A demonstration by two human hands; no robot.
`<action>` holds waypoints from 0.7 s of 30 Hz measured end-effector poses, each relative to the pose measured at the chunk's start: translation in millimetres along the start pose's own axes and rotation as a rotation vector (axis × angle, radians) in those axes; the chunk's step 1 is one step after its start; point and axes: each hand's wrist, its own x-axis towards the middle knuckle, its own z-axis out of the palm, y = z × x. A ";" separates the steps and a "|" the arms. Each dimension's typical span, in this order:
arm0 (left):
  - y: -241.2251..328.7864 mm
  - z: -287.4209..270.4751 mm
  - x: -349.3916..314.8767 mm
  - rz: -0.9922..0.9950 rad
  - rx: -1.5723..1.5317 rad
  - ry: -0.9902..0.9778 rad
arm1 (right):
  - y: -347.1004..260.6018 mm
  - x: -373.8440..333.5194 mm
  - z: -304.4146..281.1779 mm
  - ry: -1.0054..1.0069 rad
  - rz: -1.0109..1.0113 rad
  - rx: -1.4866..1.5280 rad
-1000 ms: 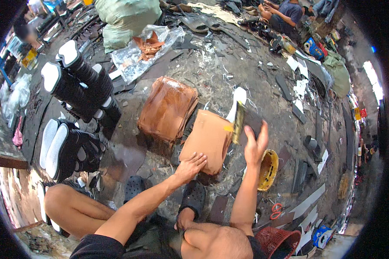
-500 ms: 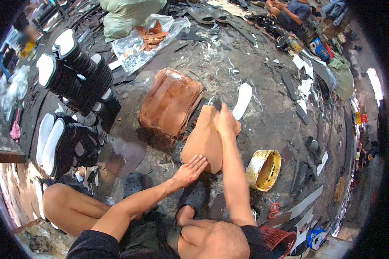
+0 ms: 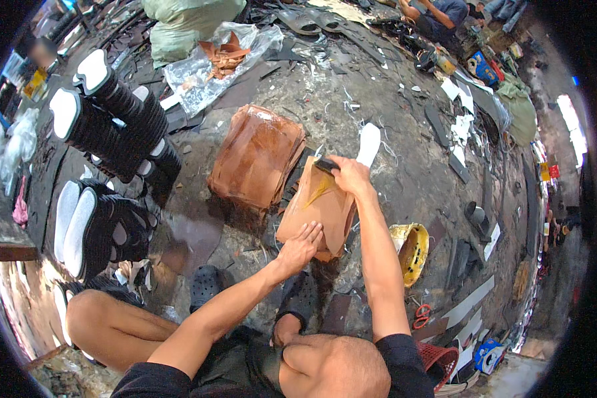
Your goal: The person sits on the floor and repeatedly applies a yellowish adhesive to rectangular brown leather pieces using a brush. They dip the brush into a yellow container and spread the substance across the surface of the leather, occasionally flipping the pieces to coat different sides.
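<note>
My left hand (image 3: 300, 249) lies flat, fingers stretched out, on the near end of a stack of tan leather-like pieces (image 3: 330, 213) on the floor in front of me. In my right hand (image 3: 353, 176) is a dark brush (image 3: 325, 164), pressed on the far end of the top piece. A wet yellow streak (image 3: 319, 192) runs from the brush toward the middle of that piece. Left of this stack stands a pile of glossy brown sheets (image 3: 259, 149). A yellow-smeared tub (image 3: 412, 255) lies to the right, partly behind my right forearm.
Stacks of black soles with white tops (image 3: 113, 119) stand at the left. A white insole shape (image 3: 369, 142) lies beyond the leather. Red scissors (image 3: 422, 316) and a red basket (image 3: 438, 365) are at the lower right. A plastic bag (image 3: 199, 86) holds brown scraps farther off.
My right hand has come slightly back and right with the brush, and a yellow streak now shows on the top piece. My left hand stays flat on the stack, shifted slightly.
</note>
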 end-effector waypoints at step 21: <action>14.1 16.7 -12.0 -0.059 -0.069 0.048 | 2.0 -74.2 -45.7 0.196 -0.194 0.655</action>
